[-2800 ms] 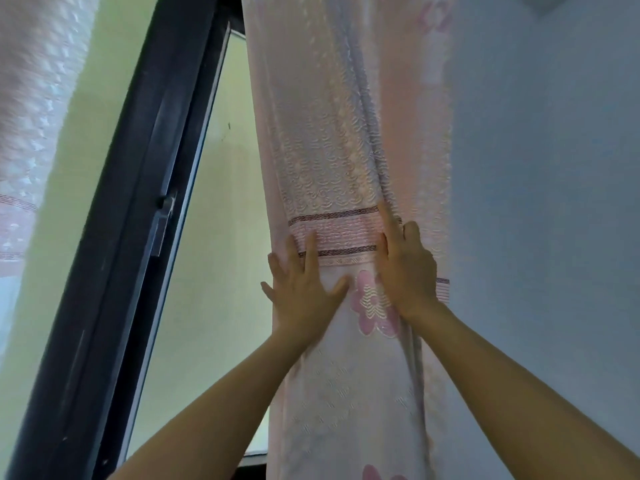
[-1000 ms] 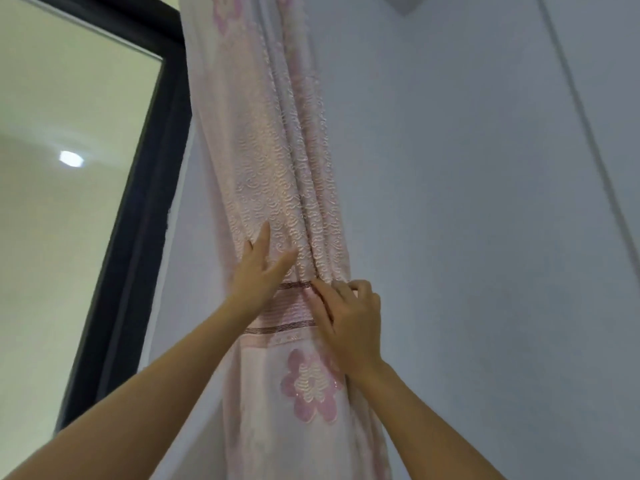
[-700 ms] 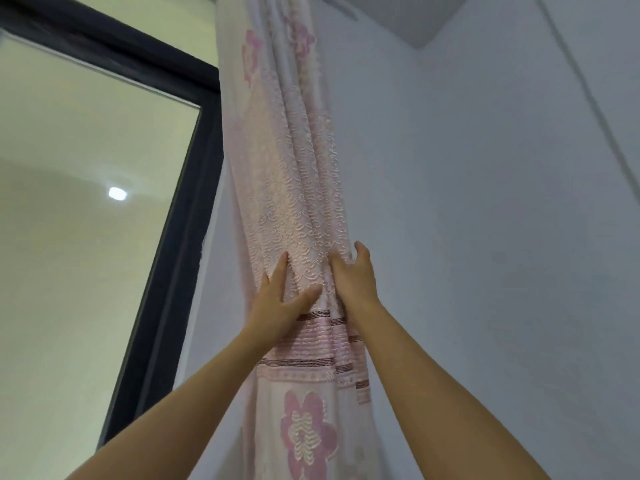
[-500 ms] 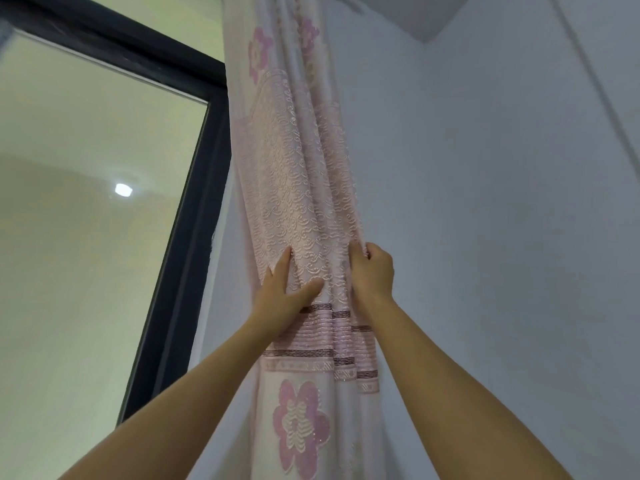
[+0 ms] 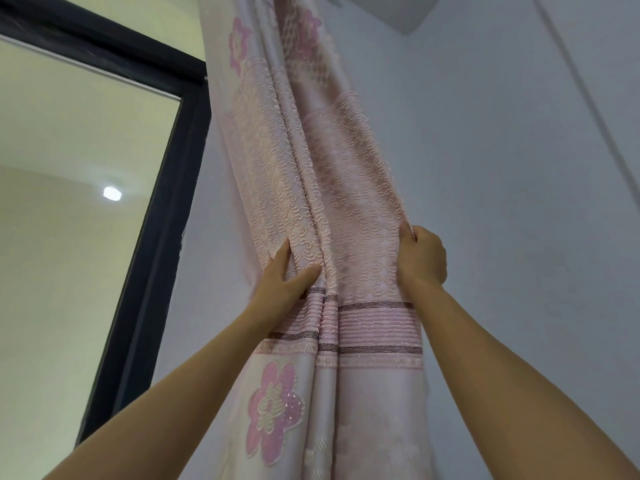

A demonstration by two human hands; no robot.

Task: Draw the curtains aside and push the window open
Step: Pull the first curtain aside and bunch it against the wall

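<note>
A pink patterned curtain (image 5: 332, 188) with flowers and dark stripes hangs bunched against the white wall, to the right of the window. The window (image 5: 69, 202) has a black frame (image 5: 152, 237) and its glass reflects a ceiling light. My left hand (image 5: 282, 275) lies on the curtain's left folds, fingers spread and thumb pressing the fabric. My right hand (image 5: 420, 258) is shut on the curtain's right edge, holding it out to the right.
A white wall (image 5: 519, 202) fills the right side, with a thin conduit line (image 5: 595, 109) running down it. The ceiling corner (image 5: 391, 12) shows at the top. A strip of wall separates the curtain from the window frame.
My right hand has pulled the curtain's right edge further right, spreading the folds wider. My left hand stays on the left folds. The view has tilted slightly.
</note>
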